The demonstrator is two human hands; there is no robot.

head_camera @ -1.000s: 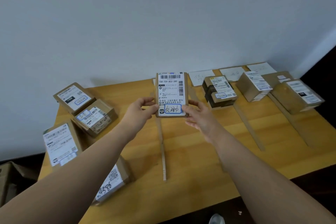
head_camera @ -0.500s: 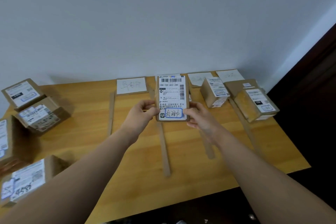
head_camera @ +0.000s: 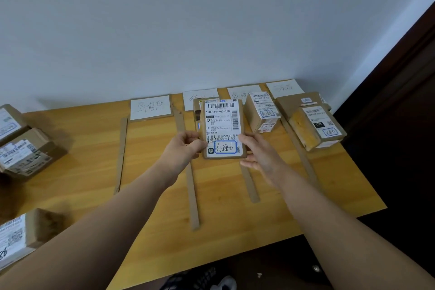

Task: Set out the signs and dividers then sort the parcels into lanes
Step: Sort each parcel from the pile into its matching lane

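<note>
I hold a flat cardboard parcel [head_camera: 222, 128] upright over the middle of the wooden table [head_camera: 153, 172], its white label with a blue-circled handwritten word facing me. My left hand [head_camera: 183, 148] grips its lower left edge and my right hand [head_camera: 256, 155] its lower right edge. White paper signs [head_camera: 150, 107] lie along the wall edge. Cardboard strip dividers [head_camera: 193, 195] run from the signs toward me. Sorted parcels stand in the right lanes: one box [head_camera: 262, 112] beside my parcel and a yellowish box [head_camera: 316, 128] farther right. Another box is partly hidden behind my parcel.
Several unsorted parcels [head_camera: 23, 153] sit at the table's left edge, with one more parcel [head_camera: 21, 238] at the near left corner. A white wall backs the table. A dark door frame [head_camera: 400, 77] stands to the right. The floor shows below the near edge.
My view has swung to the right, so the unsorted parcels slid toward the left edge and the signs came into view. Both hands keep the same grip on the parcel.
</note>
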